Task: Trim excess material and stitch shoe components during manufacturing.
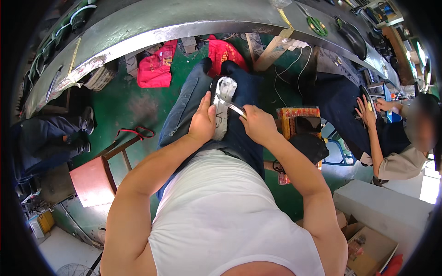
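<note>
A shoe-shaped piece (221, 123) with a whitish underside turned up and a dark rim lies lengthwise between my thighs. Along its left side my left hand (203, 118) grips it, fingers pointing toward the far end and thumb near the top edge. My right hand (258, 124) is closed around the handle of a silver metal hand tool (235, 108) with a curved end. That end rests on or just over the middle of the whitish face; I cannot tell whether it touches. The tool's exact kind is not clear.
A metal-edged bench (184, 23) curves across the far side, with green-handled scissors (316, 26) on it. Red cloths (156, 66) lie beneath. At right sits a co-worker (386, 133), hands busy; a stool (94, 181) stands left. An open cardboard box (373, 248) is near right.
</note>
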A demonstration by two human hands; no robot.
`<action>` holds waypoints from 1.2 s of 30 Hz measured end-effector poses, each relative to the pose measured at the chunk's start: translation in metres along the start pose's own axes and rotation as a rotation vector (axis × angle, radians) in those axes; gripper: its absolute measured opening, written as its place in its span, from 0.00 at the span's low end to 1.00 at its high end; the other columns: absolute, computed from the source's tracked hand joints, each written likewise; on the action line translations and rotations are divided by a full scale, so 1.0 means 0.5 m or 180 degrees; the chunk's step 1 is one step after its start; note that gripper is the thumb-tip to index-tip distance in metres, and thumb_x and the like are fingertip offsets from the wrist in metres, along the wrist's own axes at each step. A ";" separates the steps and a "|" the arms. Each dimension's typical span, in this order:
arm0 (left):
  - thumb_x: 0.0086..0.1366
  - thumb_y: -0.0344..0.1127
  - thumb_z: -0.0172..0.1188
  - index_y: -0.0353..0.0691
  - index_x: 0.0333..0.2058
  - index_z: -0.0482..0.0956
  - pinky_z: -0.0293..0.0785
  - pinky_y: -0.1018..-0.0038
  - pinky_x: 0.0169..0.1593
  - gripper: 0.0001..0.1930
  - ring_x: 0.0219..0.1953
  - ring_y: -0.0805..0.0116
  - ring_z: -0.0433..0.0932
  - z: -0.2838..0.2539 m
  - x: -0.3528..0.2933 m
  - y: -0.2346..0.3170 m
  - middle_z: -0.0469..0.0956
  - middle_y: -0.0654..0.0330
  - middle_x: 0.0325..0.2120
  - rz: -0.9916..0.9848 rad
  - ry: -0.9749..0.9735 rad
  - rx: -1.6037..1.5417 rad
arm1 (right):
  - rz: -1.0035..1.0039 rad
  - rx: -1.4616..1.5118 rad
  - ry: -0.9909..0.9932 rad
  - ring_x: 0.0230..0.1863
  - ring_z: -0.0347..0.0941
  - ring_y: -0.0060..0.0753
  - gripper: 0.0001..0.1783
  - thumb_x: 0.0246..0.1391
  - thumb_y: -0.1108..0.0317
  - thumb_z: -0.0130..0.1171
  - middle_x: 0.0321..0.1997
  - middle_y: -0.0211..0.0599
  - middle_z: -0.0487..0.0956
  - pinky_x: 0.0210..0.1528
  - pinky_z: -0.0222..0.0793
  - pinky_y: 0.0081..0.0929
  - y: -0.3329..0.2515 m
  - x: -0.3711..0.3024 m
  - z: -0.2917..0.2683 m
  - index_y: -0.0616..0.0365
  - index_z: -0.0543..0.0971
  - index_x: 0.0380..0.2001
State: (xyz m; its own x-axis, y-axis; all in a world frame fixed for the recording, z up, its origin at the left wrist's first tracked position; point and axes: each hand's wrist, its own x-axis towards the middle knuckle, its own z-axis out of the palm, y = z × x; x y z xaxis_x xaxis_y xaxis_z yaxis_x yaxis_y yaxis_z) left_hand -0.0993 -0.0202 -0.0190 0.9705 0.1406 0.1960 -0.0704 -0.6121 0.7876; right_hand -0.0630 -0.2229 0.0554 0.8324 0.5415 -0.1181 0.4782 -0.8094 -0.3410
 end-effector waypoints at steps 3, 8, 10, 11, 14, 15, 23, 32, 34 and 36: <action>0.73 0.40 0.45 0.47 0.70 0.54 0.76 0.55 0.52 0.28 0.49 0.33 0.76 -0.024 -0.005 0.020 0.61 0.33 0.63 0.0244 -0.0560 0.0304 | 0.0135 0.0265 -0.0117 0.40 0.78 0.52 0.10 0.58 0.65 0.57 0.37 0.50 0.80 0.42 0.74 0.44 0.034 -0.006 0.003 0.61 0.74 0.37; 0.73 0.39 0.46 0.51 0.70 0.53 0.76 0.53 0.51 0.29 0.48 0.30 0.75 -0.026 0.012 -0.005 0.59 0.25 0.61 0.0172 -0.0778 0.0333 | 0.0989 0.1646 -0.2152 0.37 0.77 0.60 0.18 0.60 0.55 0.56 0.32 0.56 0.79 0.42 0.72 0.46 0.050 0.059 -0.112 0.63 0.75 0.33; 0.73 0.40 0.46 0.50 0.70 0.52 0.76 0.52 0.50 0.29 0.47 0.30 0.76 -0.027 0.018 -0.012 0.59 0.21 0.59 0.0374 -0.0754 0.0285 | 0.0690 0.1470 -0.1669 0.37 0.77 0.61 0.20 0.61 0.54 0.55 0.32 0.57 0.79 0.42 0.72 0.46 0.053 0.067 -0.108 0.63 0.75 0.33; 0.73 0.40 0.46 0.50 0.70 0.52 0.76 0.52 0.50 0.29 0.47 0.30 0.76 -0.025 0.022 -0.016 0.59 0.21 0.59 0.0356 -0.0754 0.0279 | 0.0387 0.1295 -0.1177 0.37 0.76 0.62 0.21 0.62 0.52 0.54 0.32 0.58 0.79 0.42 0.72 0.47 0.053 0.071 -0.104 0.64 0.75 0.33; 0.72 0.42 0.47 0.51 0.70 0.52 0.76 0.52 0.50 0.30 0.45 0.29 0.76 -0.032 0.036 0.003 0.59 0.19 0.58 0.0052 -0.1164 0.0383 | -0.0104 0.1108 -0.0386 0.38 0.76 0.64 0.24 0.65 0.51 0.49 0.32 0.60 0.79 0.41 0.70 0.50 0.049 0.110 -0.023 0.66 0.75 0.34; 0.72 0.43 0.48 0.52 0.71 0.52 0.76 0.53 0.49 0.31 0.45 0.29 0.77 -0.035 0.036 -0.001 0.59 0.18 0.57 0.0072 -0.1302 0.0505 | -0.0336 0.0732 -0.0114 0.39 0.76 0.65 0.24 0.66 0.51 0.48 0.33 0.61 0.79 0.41 0.70 0.51 0.038 0.126 -0.013 0.67 0.75 0.34; 0.72 0.44 0.49 0.43 0.72 0.45 0.69 0.57 0.59 0.35 0.61 0.32 0.66 -0.078 0.039 0.034 0.59 0.25 0.61 -0.0296 -0.2323 0.0710 | -0.0173 0.0815 -0.0424 0.34 0.75 0.66 0.25 0.68 0.52 0.44 0.27 0.59 0.77 0.39 0.68 0.51 0.058 0.118 0.001 0.67 0.73 0.31; 0.68 0.46 0.55 0.26 0.68 0.48 0.64 0.65 0.63 0.41 0.61 0.42 0.70 -0.065 0.020 -0.001 0.70 0.32 0.56 -0.1333 -0.1334 -0.0507 | -0.0122 0.0601 -0.0911 0.39 0.76 0.63 0.24 0.67 0.50 0.46 0.33 0.56 0.80 0.43 0.71 0.50 0.008 0.078 -0.012 0.65 0.74 0.35; 0.67 0.47 0.56 0.27 0.68 0.49 0.65 0.65 0.62 0.41 0.60 0.43 0.71 -0.062 0.029 0.002 0.71 0.32 0.56 -0.1353 -0.1249 -0.0573 | 0.0563 0.1440 -0.1400 0.33 0.79 0.53 0.23 0.67 0.51 0.47 0.31 0.50 0.80 0.39 0.73 0.43 0.006 0.085 -0.044 0.65 0.74 0.35; 0.65 0.49 0.60 0.27 0.66 0.57 0.66 0.66 0.61 0.40 0.58 0.44 0.73 -0.055 0.060 0.009 0.72 0.34 0.55 -0.1633 -0.1067 -0.0346 | 0.0747 0.1966 -0.1097 0.31 0.78 0.38 0.22 0.68 0.53 0.46 0.29 0.43 0.79 0.36 0.72 0.34 0.037 0.069 -0.014 0.64 0.75 0.38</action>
State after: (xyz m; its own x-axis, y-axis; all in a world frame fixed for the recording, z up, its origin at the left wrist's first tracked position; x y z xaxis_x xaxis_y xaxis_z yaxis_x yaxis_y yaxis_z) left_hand -0.0766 0.0026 0.0063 0.9053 0.1328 -0.4034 0.4180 -0.4462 0.7913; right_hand -0.0232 -0.2209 0.0515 0.7096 0.4931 -0.5034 -0.0304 -0.6923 -0.7210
